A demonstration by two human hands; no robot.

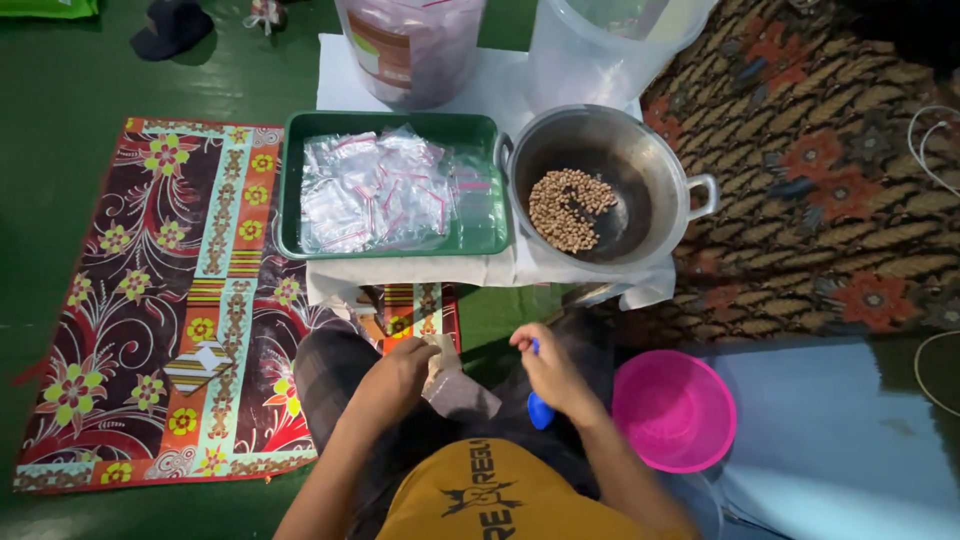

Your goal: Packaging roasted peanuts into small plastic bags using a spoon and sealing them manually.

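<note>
A flowered mat (150,300) lay at the left edge of the floor. The left hand (400,375) pinched a small clear bag (450,385) over the lap, fingers curled round its mouth. To fill it cleanly, the mouth wanted holding wide and level. The right hand (550,375), wrist bent inward, gripped a blue scoop (540,408). Beyond sat a green tray (390,125) of bags, a pot (610,190) of peanuts (568,207), and a pink bowl (672,410).

Clear zip bags (375,190) in green tray (290,190); labelled tub (410,50) behind
</note>
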